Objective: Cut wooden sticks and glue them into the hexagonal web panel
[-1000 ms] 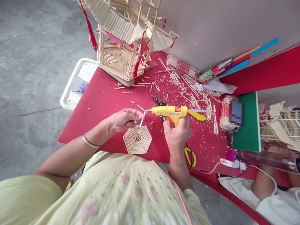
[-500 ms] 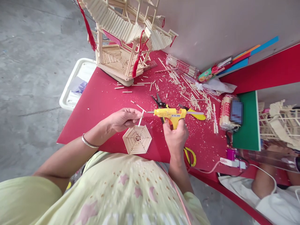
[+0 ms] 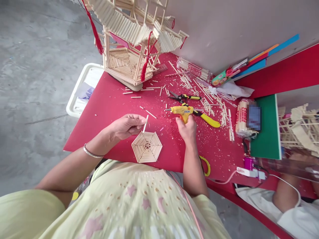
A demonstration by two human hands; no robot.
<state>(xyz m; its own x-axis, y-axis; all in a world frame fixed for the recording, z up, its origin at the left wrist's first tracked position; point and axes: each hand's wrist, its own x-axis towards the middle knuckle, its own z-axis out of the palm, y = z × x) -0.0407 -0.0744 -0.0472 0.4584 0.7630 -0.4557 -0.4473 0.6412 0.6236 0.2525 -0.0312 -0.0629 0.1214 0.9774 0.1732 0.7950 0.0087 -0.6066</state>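
Observation:
Between thumb and fingers, my left hand (image 3: 129,126) pinches a short wooden stick (image 3: 146,123), held tilted just above a hexagonal stick panel (image 3: 147,147) lying on the red table. My right hand (image 3: 186,128) grips a yellow glue gun (image 3: 181,111) by its handle, with the nozzle pointing left. The nozzle is apart from the stick. Behind the glue gun lie black-and-yellow pruning shears (image 3: 206,119) and a pair of cutters (image 3: 185,96). A thin loose stick (image 3: 151,114) rests beside my left hand.
A stick-built pavilion model (image 3: 129,63) with red tassels stands at the back left. Loose sticks and crumbs (image 3: 208,99) lie across the right side. Wrapped stick bundles (image 3: 241,119), a power strip (image 3: 245,171) and scissors with a yellow handle (image 3: 206,166) are at the right. Another person's arm (image 3: 286,192) shows there.
My right hand has drawn the glue gun away from the stick, rightward and slightly back, uncovering the cutters. The left hand has shifted a little left, still pinching the stick.

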